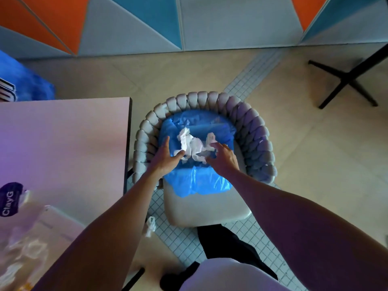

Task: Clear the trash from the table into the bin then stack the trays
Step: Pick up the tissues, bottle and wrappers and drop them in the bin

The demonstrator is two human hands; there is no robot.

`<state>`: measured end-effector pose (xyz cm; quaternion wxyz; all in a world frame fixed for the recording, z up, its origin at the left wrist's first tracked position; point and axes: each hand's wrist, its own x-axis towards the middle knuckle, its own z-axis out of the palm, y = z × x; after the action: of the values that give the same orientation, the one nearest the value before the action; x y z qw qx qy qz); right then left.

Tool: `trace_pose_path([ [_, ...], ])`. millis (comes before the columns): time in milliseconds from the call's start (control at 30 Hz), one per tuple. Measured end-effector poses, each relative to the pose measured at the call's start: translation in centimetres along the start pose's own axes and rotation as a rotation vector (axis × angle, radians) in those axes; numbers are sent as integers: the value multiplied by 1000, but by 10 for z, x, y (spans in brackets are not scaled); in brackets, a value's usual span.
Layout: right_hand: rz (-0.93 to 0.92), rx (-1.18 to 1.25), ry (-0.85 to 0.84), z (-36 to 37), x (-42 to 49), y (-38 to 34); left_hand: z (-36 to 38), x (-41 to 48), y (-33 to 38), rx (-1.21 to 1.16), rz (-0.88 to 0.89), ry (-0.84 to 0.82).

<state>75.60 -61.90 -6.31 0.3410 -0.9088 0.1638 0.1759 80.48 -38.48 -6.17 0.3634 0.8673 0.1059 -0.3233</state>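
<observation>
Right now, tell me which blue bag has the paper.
The bag on the chair; the other bag lies beyond the table, far left.

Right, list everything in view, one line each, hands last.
crumpled tissue: one wad, white, over the bin
lined bin: one, blue liner, on the chair seat
chair: one, grey braided back, beside the table
table: one, pale top, left
plastic bag: one, clear, purple ClayG label, table's near corner
scrap: one, white, floor by table
blue bag: one, far left
table base: one, black, upper right
wall panels: several, orange, blue, grey
left hand: one, fingers straight, thumb touching tissue
right hand: one, fingers straight, beside tissue
</observation>
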Motion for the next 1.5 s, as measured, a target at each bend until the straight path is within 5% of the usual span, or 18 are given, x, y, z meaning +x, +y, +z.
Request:
trace_pose_path([
  [333,-72,-68,-232,23,-38,-43,-26,-109,-37,-120,-30,-65],
  [500,-230,-235,-462,69,-77,-83,-44,-184,-101,-90,-52,103],
  [867,-649,-500,-813,180,-217,-212,-34,-377,-266,-624,-307,565],
  [1300,-886,-616,-1014,304,-380,-243,55,-554,-408,-1014,-537,945],
  [1500,-992,-614,-918,344,-439,-263,75,-608,-457,-1058,-601,1033],
])
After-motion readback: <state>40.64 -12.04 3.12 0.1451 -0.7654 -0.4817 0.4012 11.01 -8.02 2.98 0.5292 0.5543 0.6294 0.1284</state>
